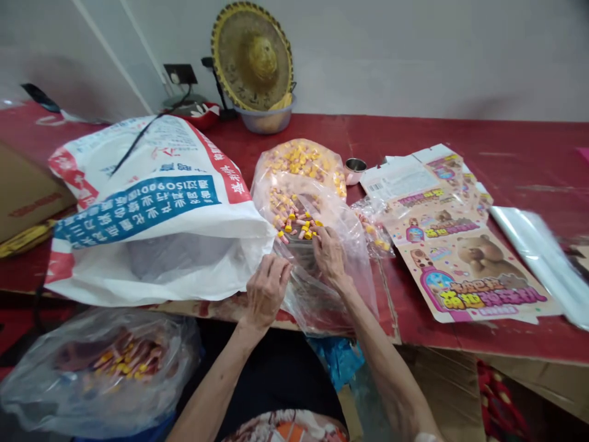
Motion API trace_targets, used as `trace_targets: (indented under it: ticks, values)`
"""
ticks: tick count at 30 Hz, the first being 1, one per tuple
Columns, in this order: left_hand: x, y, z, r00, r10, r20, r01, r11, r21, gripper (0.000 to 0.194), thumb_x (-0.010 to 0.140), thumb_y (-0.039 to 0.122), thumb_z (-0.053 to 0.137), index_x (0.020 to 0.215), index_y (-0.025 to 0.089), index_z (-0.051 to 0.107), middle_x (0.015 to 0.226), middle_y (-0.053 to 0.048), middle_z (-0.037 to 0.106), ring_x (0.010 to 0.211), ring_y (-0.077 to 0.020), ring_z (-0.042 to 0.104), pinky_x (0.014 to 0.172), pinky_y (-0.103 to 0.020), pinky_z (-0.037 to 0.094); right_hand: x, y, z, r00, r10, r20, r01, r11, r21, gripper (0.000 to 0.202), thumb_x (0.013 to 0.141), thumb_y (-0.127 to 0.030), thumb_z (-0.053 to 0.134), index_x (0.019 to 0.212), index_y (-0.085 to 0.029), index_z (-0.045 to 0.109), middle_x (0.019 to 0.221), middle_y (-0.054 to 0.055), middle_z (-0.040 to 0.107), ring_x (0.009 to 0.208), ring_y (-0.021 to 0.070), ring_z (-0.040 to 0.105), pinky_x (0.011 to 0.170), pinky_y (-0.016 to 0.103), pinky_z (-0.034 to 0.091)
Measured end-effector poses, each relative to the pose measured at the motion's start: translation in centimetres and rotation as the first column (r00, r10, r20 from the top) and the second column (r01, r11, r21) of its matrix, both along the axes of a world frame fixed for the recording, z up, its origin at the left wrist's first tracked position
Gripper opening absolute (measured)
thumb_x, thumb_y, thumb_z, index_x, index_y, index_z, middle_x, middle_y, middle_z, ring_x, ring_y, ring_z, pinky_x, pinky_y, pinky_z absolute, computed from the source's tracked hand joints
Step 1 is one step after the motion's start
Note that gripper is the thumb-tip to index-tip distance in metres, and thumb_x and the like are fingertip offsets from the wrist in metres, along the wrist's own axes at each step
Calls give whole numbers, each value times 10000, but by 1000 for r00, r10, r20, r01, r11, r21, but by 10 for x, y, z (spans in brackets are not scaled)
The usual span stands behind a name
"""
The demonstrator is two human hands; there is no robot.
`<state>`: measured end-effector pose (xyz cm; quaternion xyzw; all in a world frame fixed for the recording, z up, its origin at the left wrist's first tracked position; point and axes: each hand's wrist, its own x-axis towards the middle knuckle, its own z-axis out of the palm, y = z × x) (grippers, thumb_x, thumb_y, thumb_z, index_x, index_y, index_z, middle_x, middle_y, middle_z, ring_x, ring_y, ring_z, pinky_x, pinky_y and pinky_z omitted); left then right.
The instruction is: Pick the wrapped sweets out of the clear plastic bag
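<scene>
A clear plastic bag [356,264] lies open on the table, with small pink-and-yellow pieces [301,226] loose in its mouth. My right hand [329,253] reaches over this bag, its fingers bent and closed at the nearest pieces; what is between the fingertips is hidden. Curled fingers of my left hand [268,285] sit at the bag's left side, beside the mouth of a white woven sack [184,264]. I cannot make out what the left fingers hold. Behind, a fuller part of clear bag [304,159] bulges with more such pieces.
Printed cardboard sheets [473,276], clear plastic sleeves [538,264], a small bag of pieces [375,233] and a metal cup [354,170] lie to the right. Lower left is another bag of pieces [129,362]. A straw hat [253,58] leans in a basin [267,121] at the back.
</scene>
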<state>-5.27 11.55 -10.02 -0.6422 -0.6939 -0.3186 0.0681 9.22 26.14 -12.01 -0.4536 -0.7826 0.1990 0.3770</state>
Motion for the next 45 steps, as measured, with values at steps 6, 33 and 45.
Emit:
trace_targets:
  ticks: [6,33,45]
  values:
    - [9,-3,-18,976,-101,-194,133,977,164,291,1090,226,502,828,222,627,782,-10,630,712,-159,629,647,-283,463,-22,16,8,951,56,303,-25,994,-106,454,983,-146,500,1372,-264,702,1267,74,691,940,217,670,790,285,519]
    - [7,-15,-43,994,-90,-62,96,989,113,206,1093,273,500,977,209,657,835,-22,672,745,-158,682,640,-255,566,-14,19,1,953,76,294,-137,972,191,616,1081,-644,318,973,-213,743,1071,124,731,835,240,649,683,342,428]
    - [0,-19,-39,999,0,35,-4,991,132,206,1047,172,488,1154,192,663,895,-34,699,856,-189,713,698,-275,591,7,-105,21,995,-87,-40,70,943,-326,934,774,-1038,462,1071,-194,732,915,109,747,733,268,683,628,346,489]
